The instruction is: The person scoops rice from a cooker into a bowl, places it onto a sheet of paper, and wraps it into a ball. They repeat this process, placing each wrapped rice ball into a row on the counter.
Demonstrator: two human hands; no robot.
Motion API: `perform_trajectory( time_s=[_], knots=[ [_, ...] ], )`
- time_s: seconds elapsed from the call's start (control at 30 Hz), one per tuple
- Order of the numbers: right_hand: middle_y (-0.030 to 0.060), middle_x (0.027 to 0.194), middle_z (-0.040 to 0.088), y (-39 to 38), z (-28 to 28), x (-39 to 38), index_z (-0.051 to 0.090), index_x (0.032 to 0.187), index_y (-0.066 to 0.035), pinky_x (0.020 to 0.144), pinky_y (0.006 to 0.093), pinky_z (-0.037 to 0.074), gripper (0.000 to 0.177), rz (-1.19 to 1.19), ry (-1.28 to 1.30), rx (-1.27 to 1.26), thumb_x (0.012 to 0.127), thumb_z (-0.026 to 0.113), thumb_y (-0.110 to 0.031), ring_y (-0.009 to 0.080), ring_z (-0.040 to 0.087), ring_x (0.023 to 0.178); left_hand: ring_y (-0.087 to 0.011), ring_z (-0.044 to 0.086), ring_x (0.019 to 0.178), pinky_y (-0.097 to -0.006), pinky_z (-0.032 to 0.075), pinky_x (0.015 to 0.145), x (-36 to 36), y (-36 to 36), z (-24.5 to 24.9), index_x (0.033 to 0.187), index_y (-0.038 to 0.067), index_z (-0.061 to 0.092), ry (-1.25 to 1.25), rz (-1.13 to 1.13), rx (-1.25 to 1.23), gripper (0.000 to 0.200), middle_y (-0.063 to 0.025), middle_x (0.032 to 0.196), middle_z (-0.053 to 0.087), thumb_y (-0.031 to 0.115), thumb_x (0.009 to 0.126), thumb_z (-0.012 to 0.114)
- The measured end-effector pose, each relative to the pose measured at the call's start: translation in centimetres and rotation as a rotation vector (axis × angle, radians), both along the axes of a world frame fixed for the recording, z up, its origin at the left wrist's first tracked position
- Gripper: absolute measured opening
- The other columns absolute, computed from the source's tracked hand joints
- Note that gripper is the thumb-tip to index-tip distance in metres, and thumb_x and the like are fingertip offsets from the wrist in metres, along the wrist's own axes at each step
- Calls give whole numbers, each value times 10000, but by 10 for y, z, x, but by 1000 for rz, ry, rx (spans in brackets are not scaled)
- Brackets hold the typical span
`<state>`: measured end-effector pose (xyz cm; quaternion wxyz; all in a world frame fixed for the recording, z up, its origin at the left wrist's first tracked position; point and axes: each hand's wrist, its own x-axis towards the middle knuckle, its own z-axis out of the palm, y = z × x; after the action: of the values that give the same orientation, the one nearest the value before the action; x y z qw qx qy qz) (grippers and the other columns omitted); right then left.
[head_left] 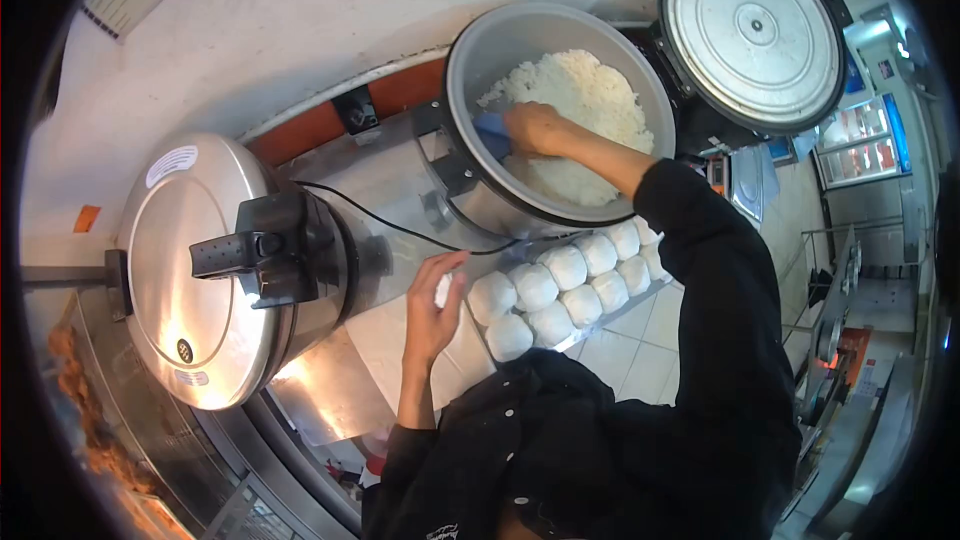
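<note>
My right hand (537,130) reaches into the open rice cooker (470,60), its fingers closed on a blue scoop (490,132) whose far part is hidden. Cooked white rice (590,90) is heaped in the pot beside that hand. Lower down, my left hand (433,308) is raised over the counter with thumb and fingers curved apart; a bright white patch shows between them. Several round white portions (535,287), seemingly rice in clear plastic, lie in two rows just right of my left hand.
A second cooker with a shut steel lid (190,270) stands at left. The open cooker's raised lid (755,30) is at upper right. A black cord (390,222) crosses the steel counter. White sheets (400,340) lie near my left forearm. A glass-door fridge (862,145) stands far right.
</note>
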<state>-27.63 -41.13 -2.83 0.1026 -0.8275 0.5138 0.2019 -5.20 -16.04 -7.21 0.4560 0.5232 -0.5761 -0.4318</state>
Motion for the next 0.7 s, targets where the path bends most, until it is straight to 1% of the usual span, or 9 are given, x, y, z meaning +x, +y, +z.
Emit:
perform_trajectory(
  time_s=[0.07,0.2,0.27,0.3,0.4,0.5,0.53,0.63,0.7],
  knots=[
    [249,1051,730,-13,16,-12,721,1106,-4,860,501,585,262,-27,-34,-75,879,701,-133,426,715,1018,-345,646,1166,-387,484,1017,0,-13,7,1236,10,689,45,-83,-30,288,-187,1198,679,88,960,660],
    [269,1064,719,-11,86,-53,624,1218,64,827,493,597,318,-154,-10,-375,920,579,-37,410,724,991,-378,579,1274,-410,447,1084,-11,-34,5,1360,16,607,50,-68,-72,467,-212,1347,599,139,927,727],
    [265,1059,718,6,130,-59,654,1136,62,788,505,599,251,-171,189,-432,935,546,-40,412,732,953,-390,377,1489,-425,343,1189,-23,-42,9,1555,1,384,-47,-80,-98,809,-268,1602,365,211,892,796],
    [265,1059,718,11,130,-68,654,1136,62,788,505,599,251,-174,195,-430,935,546,-40,412,732,953,-390,377,1489,-425,343,1189,-30,-42,6,1555,1,384,-41,-84,-96,809,-268,1602,365,211,892,796],
    [270,1041,724,21,114,-95,678,992,55,790,521,591,160,-113,302,-318,914,572,-35,435,726,952,-427,72,1580,-441,231,1241,-52,-45,5,1616,-65,19,-37,-214,-79,1142,-385,1658,47,273,879,823],
    [274,1039,723,18,87,-103,687,994,66,821,502,589,162,-167,169,-137,892,585,-7,449,719,962,-500,124,1552,-444,272,1231,-60,-47,5,1568,-156,27,-85,-227,-49,1157,-442,1623,41,354,887,811],
    [306,962,708,20,79,-101,565,1170,121,809,521,571,294,-164,118,-113,902,537,4,469,709,941,-500,124,1552,-444,272,1231,-60,-48,8,1568,-156,27,-89,-226,-45,1157,-442,1623,41,354,887,811],
    [321,971,702,26,69,-78,580,1156,120,829,530,566,287,-93,98,23,894,532,13,468,706,956,-511,124,1545,-446,279,1227,-56,-48,12,1561,-166,18,-20,-273,41,1164,-453,1614,44,371,891,804],
    [322,979,702,24,62,-71,601,1127,116,826,527,567,276,-48,81,36,877,545,15,466,706,949,-459,84,1564,-426,269,1226,-58,-48,7,1585,-118,8,-11,-255,-26,1199,-426,1632,52,342,859,843]
  ],
)
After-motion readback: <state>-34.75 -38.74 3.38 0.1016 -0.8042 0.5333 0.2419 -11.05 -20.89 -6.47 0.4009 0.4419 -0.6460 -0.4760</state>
